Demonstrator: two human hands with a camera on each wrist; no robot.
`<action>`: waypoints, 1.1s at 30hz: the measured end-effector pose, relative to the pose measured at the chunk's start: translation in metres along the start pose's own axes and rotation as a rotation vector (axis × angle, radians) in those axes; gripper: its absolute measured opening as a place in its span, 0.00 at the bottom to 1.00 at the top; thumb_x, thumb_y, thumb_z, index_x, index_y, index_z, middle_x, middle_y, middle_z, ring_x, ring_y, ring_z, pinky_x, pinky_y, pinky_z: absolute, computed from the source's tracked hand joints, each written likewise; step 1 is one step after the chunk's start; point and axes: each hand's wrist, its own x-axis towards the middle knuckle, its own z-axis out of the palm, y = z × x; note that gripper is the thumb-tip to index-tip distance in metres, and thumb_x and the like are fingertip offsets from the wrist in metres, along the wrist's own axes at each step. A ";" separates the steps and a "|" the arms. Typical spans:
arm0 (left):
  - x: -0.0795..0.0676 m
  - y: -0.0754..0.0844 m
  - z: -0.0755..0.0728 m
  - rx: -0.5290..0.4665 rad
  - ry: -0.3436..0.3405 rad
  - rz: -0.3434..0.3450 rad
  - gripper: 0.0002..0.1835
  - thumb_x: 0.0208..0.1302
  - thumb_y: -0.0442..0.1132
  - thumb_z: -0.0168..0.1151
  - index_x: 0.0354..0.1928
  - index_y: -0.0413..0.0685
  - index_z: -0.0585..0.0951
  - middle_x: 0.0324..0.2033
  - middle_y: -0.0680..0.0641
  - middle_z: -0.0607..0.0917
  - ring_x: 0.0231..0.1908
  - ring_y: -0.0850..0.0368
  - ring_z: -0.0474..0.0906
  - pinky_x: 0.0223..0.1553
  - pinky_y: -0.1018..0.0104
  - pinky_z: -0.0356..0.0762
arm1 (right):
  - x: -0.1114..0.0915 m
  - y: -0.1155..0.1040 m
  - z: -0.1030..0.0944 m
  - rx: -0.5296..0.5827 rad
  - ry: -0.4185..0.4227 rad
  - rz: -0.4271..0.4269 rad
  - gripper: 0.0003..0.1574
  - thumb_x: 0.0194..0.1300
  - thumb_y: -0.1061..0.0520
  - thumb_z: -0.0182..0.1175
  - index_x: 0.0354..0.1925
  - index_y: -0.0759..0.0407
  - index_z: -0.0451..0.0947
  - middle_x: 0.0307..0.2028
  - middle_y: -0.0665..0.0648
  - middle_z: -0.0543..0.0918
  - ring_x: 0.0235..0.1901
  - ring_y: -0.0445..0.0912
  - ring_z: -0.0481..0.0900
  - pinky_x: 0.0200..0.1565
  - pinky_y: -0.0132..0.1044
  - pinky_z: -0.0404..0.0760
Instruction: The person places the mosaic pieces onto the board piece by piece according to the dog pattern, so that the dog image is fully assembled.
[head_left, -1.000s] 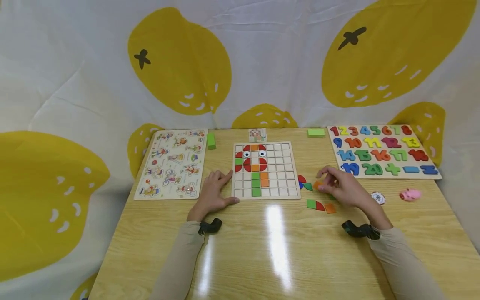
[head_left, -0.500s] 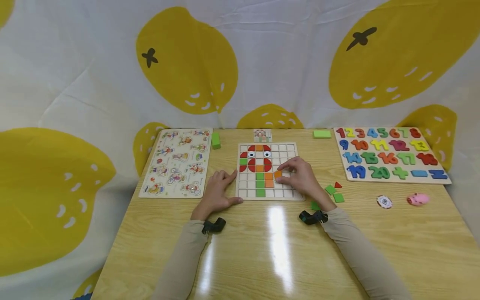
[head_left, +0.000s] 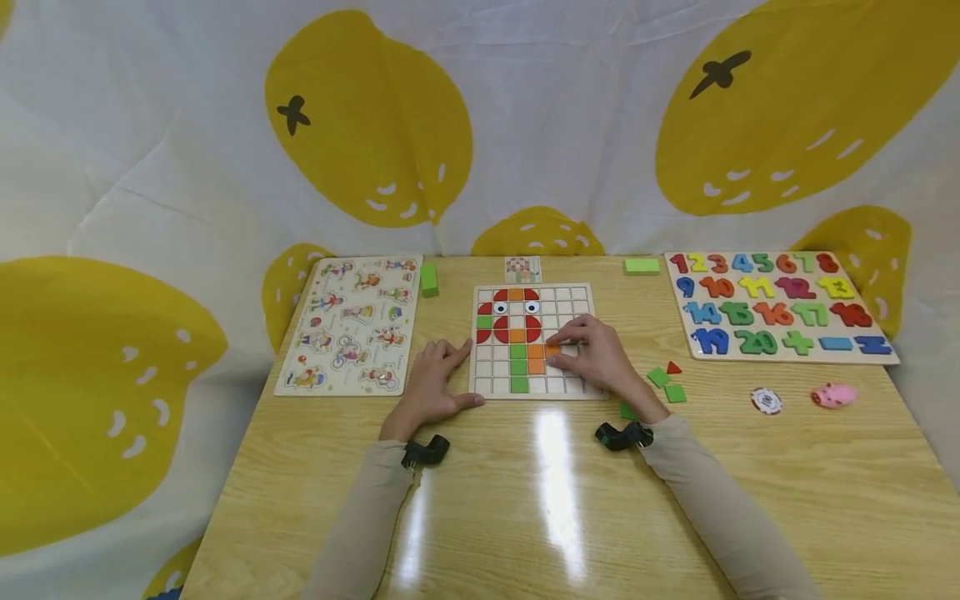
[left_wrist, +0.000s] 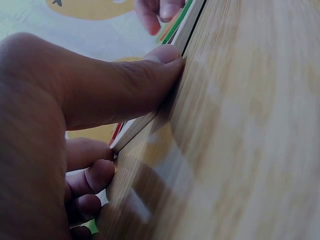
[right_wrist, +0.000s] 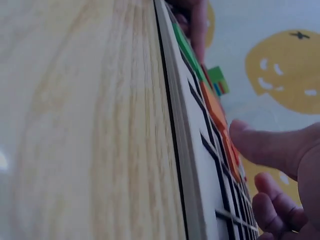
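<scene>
A wooden grid board [head_left: 572,293] lies mid-table, with red, green and orange tiles forming a shape with two eyes. My right hand [head_left: 600,354] pinches an orange square tile [head_left: 552,351] between thumb and fingers, at a grid cell beside another orange tile [head_left: 536,367]. In the right wrist view the thumb [right_wrist: 260,145] is right at the orange pieces [right_wrist: 215,107]. My left hand [head_left: 431,383] steadies the board's near left corner, its thumb [left_wrist: 145,82] along the front edge and its index finger at the left edge.
Several green tiles [head_left: 676,392] and a red triangle [head_left: 673,367] lie right of the board. A picture card [head_left: 522,269] lies behind it. A picture puzzle [head_left: 352,333] is left; a number puzzle [head_left: 780,304], poker chip [head_left: 766,401] and pink pig [head_left: 832,395] are right. Green blocks [head_left: 641,267] stand behind.
My right hand has carried the orange tile left from the loose pieces onto the board, then lowered it against the other orange tile. My left hand stays at the corner.
</scene>
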 end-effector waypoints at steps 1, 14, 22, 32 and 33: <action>0.000 0.000 0.000 0.000 -0.002 0.000 0.54 0.46 0.69 0.70 0.75 0.55 0.63 0.40 0.52 0.68 0.39 0.55 0.59 0.42 0.61 0.56 | -0.001 -0.001 0.001 0.005 -0.008 -0.009 0.15 0.52 0.52 0.77 0.40 0.52 0.89 0.44 0.54 0.79 0.45 0.49 0.75 0.45 0.46 0.71; 0.001 0.003 0.003 -0.009 -0.003 -0.005 0.55 0.45 0.68 0.71 0.75 0.55 0.63 0.40 0.52 0.68 0.39 0.55 0.59 0.43 0.60 0.56 | -0.011 -0.005 -0.002 -0.003 0.000 -0.132 0.11 0.54 0.57 0.75 0.38 0.55 0.90 0.44 0.57 0.79 0.46 0.49 0.74 0.47 0.47 0.69; 0.000 0.003 0.002 -0.034 -0.001 -0.026 0.55 0.45 0.66 0.73 0.74 0.56 0.64 0.40 0.52 0.68 0.40 0.54 0.59 0.44 0.59 0.56 | -0.013 -0.003 -0.004 -0.041 -0.078 -0.176 0.15 0.58 0.55 0.72 0.46 0.54 0.88 0.49 0.59 0.77 0.49 0.51 0.70 0.49 0.47 0.65; -0.001 -0.002 0.003 -0.019 -0.012 -0.026 0.55 0.45 0.69 0.71 0.75 0.57 0.62 0.40 0.53 0.68 0.40 0.55 0.59 0.45 0.59 0.56 | -0.021 -0.008 -0.018 -0.047 -0.031 -0.142 0.16 0.56 0.55 0.74 0.45 0.54 0.89 0.51 0.59 0.77 0.49 0.51 0.70 0.48 0.47 0.68; -0.001 -0.001 0.003 -0.020 -0.014 -0.027 0.55 0.46 0.68 0.71 0.75 0.58 0.62 0.40 0.53 0.68 0.40 0.55 0.59 0.45 0.59 0.56 | -0.026 -0.009 -0.027 -0.052 -0.041 -0.114 0.17 0.56 0.53 0.74 0.46 0.54 0.88 0.50 0.58 0.77 0.49 0.50 0.71 0.48 0.48 0.69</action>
